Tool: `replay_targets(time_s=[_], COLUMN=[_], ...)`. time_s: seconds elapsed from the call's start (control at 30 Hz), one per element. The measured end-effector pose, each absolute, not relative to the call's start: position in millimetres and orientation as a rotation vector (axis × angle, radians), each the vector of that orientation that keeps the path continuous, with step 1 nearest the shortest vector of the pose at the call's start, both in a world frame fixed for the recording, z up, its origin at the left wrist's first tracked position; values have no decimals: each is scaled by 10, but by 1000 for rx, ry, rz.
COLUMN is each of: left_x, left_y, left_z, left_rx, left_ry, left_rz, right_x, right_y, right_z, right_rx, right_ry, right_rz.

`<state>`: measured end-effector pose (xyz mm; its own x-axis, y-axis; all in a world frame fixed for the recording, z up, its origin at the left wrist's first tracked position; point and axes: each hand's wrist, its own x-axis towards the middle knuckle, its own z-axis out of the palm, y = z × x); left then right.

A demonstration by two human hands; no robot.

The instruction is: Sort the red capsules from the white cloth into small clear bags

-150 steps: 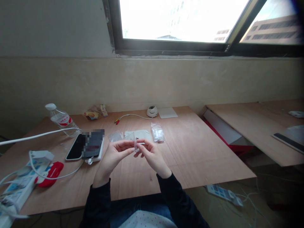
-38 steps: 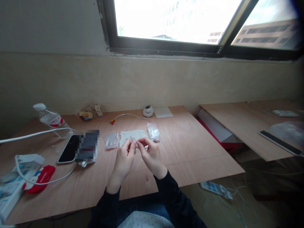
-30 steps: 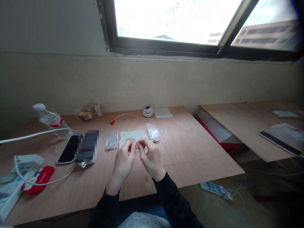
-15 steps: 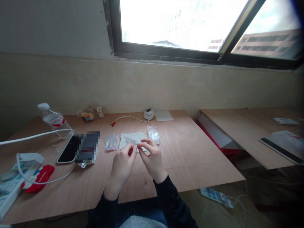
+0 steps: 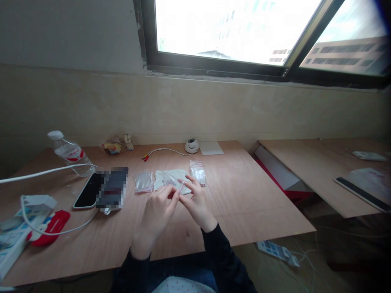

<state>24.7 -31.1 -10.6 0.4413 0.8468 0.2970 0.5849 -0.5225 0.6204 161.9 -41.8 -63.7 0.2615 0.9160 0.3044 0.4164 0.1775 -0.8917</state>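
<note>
Over the middle of the plywood bench (image 5: 244,203), near its front edge: left hand (image 5: 157,211) and right hand (image 5: 197,203) meeting fingertip to fingertip, each grip pinched on one small clear plastic pouch (image 5: 180,188) held just above the wood; contents too small to tell. Just beyond the fingers, a flat white packet (image 5: 169,178) lying between two more small clear zip bags: the left one (image 5: 143,180) holding something pale and indistinct, the right one (image 5: 198,172) showing faint red specks inside. Toward the left edge, a clear plastic water bottle with white cap and red label (image 5: 69,154), tilted, contents not discernible. Beside it, a black phone (image 5: 88,191) against a blurred dark slab. At the front left corner, a white power strip (image 5: 18,232) with a red plug-like object (image 5: 50,226) and white cable. Along the back edge, a small white dome camera (image 5: 192,145) next to a flat white pad (image 5: 210,148).
</note>
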Motion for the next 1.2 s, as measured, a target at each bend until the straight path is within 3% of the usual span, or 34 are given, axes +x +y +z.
replay_targets(time_s=[0.13,0.27,0.63,0.93,1.2], left_x=[206,155,148,145,145], left_y=[-250,-211,-188,-210,-218], left_z=[-134,-210,-281,-217,-210], left_rx=[2333,2519,2586,2535,2489], left_ry=[1265,1269,1229,1099,1016], left_rz=[958,780,829,796,772], right_x=[1619,1600,1545,1504,1513], right_y=[-420,-428,-478,-480,-473], right_z=[-652,-644,-443,-288,-416], right_rx=[-1417,-1396,-1213,-1009,-1182], right_ry=[-1318,-1277,-1192,-1259,-1309], right_rz=[604,645,1075,1054,1060])
